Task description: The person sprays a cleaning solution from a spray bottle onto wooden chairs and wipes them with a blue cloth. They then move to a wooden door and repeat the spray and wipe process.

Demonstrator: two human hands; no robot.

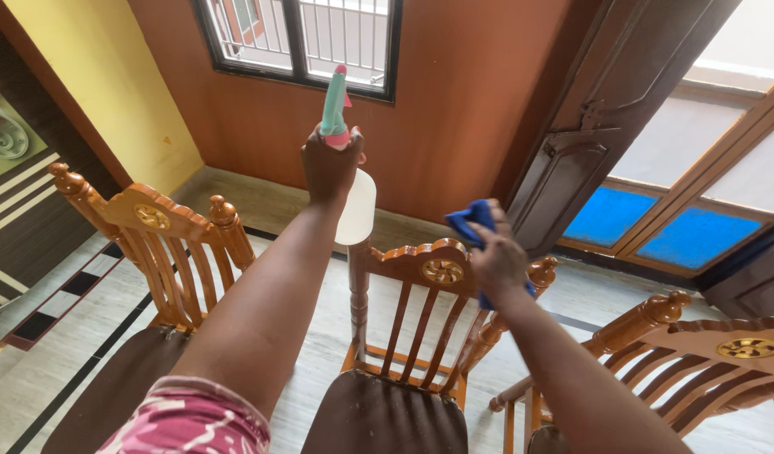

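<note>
While the left hand (330, 164) holds a spray bottle (346, 160) raised above the middle chair (420, 273), fingers clamped on its neck, the right hand (498, 261) grips a blue cloth (472, 220) — bunched in closed fingers — at that chair's top rail, right side. Two more chairs flank it.

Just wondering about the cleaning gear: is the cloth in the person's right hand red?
No, the cloth bunched in the right hand is blue, held at the middle chair's backrest.
</note>
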